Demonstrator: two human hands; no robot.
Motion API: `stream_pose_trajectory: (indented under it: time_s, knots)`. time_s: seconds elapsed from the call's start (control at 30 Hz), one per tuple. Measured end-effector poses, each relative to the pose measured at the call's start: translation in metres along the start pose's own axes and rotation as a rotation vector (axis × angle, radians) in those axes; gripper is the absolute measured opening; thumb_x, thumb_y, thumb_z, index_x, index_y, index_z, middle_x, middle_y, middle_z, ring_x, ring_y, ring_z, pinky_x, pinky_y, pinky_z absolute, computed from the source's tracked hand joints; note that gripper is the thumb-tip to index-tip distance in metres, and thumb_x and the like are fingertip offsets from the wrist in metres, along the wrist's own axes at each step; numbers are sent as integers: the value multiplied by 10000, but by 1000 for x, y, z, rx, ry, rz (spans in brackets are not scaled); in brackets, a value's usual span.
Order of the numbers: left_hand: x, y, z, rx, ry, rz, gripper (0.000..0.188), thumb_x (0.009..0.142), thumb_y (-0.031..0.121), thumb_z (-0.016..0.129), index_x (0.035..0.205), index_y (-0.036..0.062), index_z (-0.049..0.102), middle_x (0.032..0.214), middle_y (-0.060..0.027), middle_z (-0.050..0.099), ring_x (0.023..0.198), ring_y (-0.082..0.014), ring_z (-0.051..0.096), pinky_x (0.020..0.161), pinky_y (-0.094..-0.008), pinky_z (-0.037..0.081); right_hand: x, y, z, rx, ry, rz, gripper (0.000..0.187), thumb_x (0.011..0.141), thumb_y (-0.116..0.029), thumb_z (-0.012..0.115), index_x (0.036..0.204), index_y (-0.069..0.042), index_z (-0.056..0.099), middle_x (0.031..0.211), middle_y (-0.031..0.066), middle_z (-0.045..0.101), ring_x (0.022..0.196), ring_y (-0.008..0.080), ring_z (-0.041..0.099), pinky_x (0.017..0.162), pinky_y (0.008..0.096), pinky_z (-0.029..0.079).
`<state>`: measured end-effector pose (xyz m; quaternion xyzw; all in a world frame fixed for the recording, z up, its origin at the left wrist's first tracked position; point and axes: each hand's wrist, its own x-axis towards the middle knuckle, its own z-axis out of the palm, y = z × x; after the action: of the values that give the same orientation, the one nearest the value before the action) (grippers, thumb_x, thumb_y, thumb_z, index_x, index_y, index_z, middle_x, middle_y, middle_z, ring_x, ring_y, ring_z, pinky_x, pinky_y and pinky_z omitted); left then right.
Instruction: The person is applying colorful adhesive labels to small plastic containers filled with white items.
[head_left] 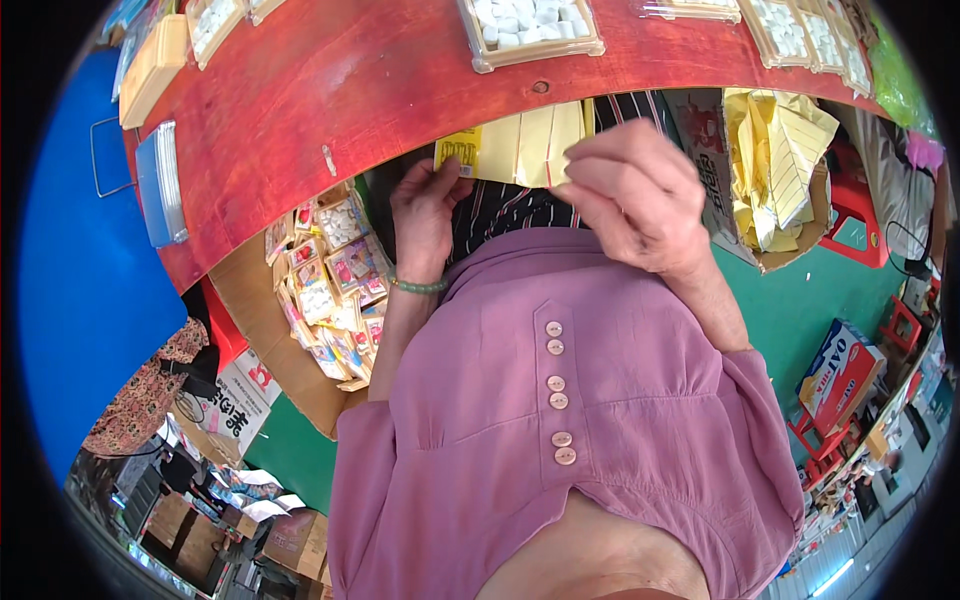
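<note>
A pale yellow paper strip lies across my lap, just under the table's near edge. A bright yellow printed label sits at its left end. My left hand, with a green bead bracelet on the wrist, grips the strip at that end, thumb over the label's lower part. At the right end of the strip, my right hand is closed in a pinch, its fingertips at the paper's edge. What those fingers hold, if anything, is hidden.
The red table carries clear-lidded trays of white pieces and a flat stack of clear plastic. Left of me, a carton holds several small packs. On the right stand a box of crumpled yellow paper and a red stool.
</note>
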<state>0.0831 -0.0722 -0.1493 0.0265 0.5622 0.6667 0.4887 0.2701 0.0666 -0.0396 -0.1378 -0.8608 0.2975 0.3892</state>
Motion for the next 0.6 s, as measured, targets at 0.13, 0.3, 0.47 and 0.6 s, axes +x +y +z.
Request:
stream_pose_trajectory:
  time_s: [0.13, 0.3, 0.47, 0.6]
  knots:
    - [-14, 0, 0, 50, -31, 43, 105, 921, 96, 680, 989, 18, 668, 864, -51, 697, 720, -94, 640, 702, -241, 525, -24, 20, 19, -24, -329, 264, 211, 728, -91, 786, 876, -26, 650, 905, 106, 650, 868, 303, 627, 754, 405, 505]
    - [-24, 0, -1, 23, -57, 33, 141, 920, 88, 678, 1025, -4, 651, 895, -66, 699, 742, -105, 647, 738, -243, 528, -42, 52, 57, -138, -492, 403, 582, 780, -315, 792, 1236, -17, 589, 1260, 174, 583, 1164, 347, 559, 1005, 432, 471]
    - [-24, -2, 0, -26, -88, 68, 167, 917, 61, 673, 1060, -18, 636, 920, -85, 698, 776, -120, 656, 774, -246, 534, -54, 55, 61, -138, -548, 346, 609, 776, -316, 797, 1262, -25, 572, 1219, 178, 586, 1150, 360, 568, 987, 430, 490]
    - [-24, -7, 2, 60, -112, 48, 157, 913, 46, 674, 1050, -27, 647, 920, -86, 704, 809, -123, 670, 797, -244, 540, -51, 51, 62, -54, -531, 412, 574, 788, -297, 791, 1236, -8, 578, 1130, 170, 599, 1076, 349, 606, 914, 418, 532]
